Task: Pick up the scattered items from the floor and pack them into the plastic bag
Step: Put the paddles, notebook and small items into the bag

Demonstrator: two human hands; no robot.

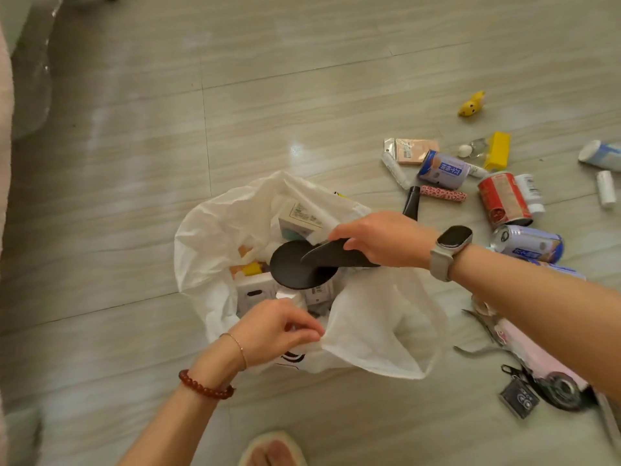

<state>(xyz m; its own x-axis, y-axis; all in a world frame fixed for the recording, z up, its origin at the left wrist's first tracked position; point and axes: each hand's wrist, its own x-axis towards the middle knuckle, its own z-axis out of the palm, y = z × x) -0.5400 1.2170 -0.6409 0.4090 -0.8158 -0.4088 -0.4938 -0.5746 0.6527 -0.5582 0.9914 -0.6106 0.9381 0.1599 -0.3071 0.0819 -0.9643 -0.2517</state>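
A white plastic bag (376, 327) stands open on the floor at the centre, with boxes and small packs inside it. My left hand (275, 331) pinches the bag's near rim and holds it open. My right hand (386, 238), with a watch on the wrist, grips a black object with a round flat head (295, 267) over the bag's mouth; the head dips into the bag. To the right, scattered items lie on the floor: a purple can (443, 169), a red can (504, 200), another purple can (527, 243), a pink patterned tube (443, 194).
Further right lie a yellow box (499, 150), a yellow toy (472, 104), white tubes (605, 188) and a flat packet (415, 151). A pink item with black straps (537, 358) lies under my right forearm. My slippered foot (272, 449) is at the bottom edge.
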